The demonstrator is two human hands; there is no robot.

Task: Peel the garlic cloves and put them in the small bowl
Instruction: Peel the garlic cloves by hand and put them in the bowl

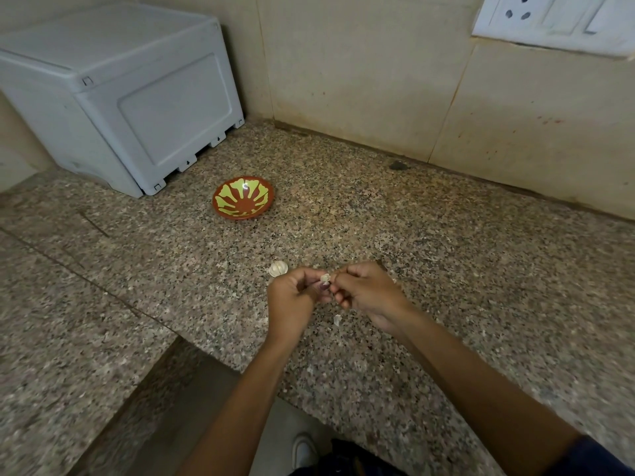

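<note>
So both hands are working one garlic clove point(325, 278) just above the granite counter point(446, 269): left hand point(294, 297) pinches it, right hand point(369, 292) pinches at its skin, fingers curled on both. Garlic bulb point(277, 268) sits on the counter right behind the left hand. Small orange-and-yellow bowl point(243, 198) is further back, near the grey plastic box point(117, 94). A bit of peel point(337, 320) lies below the hands.
</note>
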